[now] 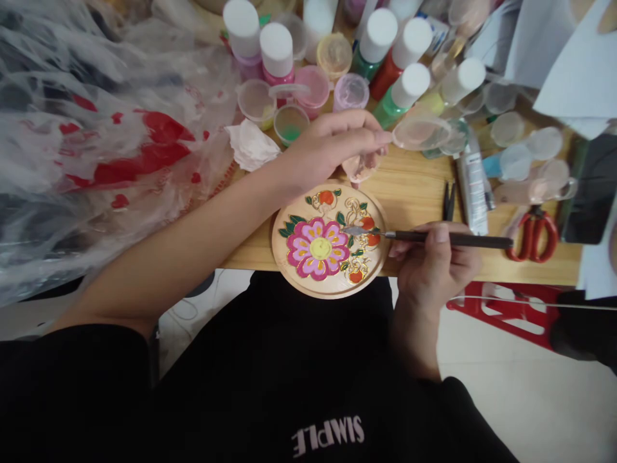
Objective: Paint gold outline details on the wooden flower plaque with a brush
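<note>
My right hand (434,267) grips the dark handle of a small palette knife (448,240). The knife's metal blade points left, over the right part of a round wooden plaque (308,288) at the table's front edge. On the plaque is a pink and magenta flower (321,247) with a yellow centre, green leaves, orange round shapes and gold outlines; some outlined areas at right are bare. My left hand (344,138) reaches past the plaque, its bent fingers closed at the rim of a small plastic cup (361,168) of peach-coloured paste. A clear lid (419,132) lies beside those fingertips.
White-capped paint bottles (378,38) and open paint cups (311,87) crowd the back. Crumpled tissue (253,145) and a large plastic bag (144,135) lie left. At right are a tube (475,190), black tweezers (448,200), red-handled pliers (533,236) and a phone (589,190).
</note>
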Action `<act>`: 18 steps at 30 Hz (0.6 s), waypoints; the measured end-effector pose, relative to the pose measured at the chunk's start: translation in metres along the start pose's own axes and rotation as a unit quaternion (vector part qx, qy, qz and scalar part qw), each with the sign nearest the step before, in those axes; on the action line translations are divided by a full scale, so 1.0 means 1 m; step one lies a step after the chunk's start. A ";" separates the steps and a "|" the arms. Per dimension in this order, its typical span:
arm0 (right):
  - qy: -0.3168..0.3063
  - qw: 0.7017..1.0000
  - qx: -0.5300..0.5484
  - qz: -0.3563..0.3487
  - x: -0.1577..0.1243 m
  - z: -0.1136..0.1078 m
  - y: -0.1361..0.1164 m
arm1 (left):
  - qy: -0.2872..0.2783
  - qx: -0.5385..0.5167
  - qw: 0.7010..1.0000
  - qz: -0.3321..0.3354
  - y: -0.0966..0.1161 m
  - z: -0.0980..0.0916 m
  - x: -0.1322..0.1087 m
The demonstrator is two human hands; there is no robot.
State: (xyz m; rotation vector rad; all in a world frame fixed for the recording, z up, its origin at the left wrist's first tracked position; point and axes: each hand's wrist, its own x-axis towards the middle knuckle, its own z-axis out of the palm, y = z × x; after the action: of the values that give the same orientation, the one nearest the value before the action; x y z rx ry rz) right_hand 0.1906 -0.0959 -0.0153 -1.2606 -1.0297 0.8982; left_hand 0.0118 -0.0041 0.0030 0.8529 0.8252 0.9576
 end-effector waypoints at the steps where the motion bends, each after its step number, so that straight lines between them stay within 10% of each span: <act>1: 0.001 1.000 0.003 -0.005 0.000 0.000 0.000 | 0.001 0.001 1.000 0.003 0.000 0.000 0.000; 18: -0.001 1.000 0.023 -0.016 0.001 -0.001 0.003 | 0.007 0.037 0.999 -0.006 0.002 0.001 -0.001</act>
State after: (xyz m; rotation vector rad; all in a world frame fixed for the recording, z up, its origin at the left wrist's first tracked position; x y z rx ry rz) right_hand 0.1917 -0.0954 -0.0179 -1.2027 -1.0218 0.8942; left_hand 0.0116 -0.0045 0.0054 0.9043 0.8811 0.9278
